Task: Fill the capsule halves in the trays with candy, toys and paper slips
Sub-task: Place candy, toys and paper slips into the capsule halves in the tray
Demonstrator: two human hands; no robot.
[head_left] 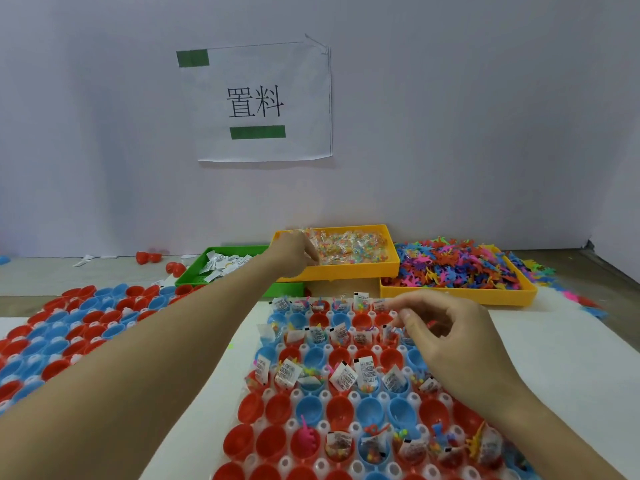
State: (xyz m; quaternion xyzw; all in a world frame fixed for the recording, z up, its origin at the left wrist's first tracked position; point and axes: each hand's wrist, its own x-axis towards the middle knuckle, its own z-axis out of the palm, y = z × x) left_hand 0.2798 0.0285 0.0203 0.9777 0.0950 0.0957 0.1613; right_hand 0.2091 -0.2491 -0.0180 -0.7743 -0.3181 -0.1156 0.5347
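1. My left hand (292, 252) reaches into the yellow plastic bin (360, 270) of crinkly clear candy packets (349, 247), fingers curled down among them; I cannot tell whether they grip one.
2. My right hand (446, 327) hovers over the clear dimpled tray (353, 400), fingers loosely bent, thumb near forefinger; whether they pinch anything I cannot tell.
3. Round red and blue capsule halves (341, 410) sit in the tray, some holding folded paper slips (367, 370).
4. Rubbery bright toy figures (450, 265) heap a second yellow bin; a green bin (194, 277) holds more slips.
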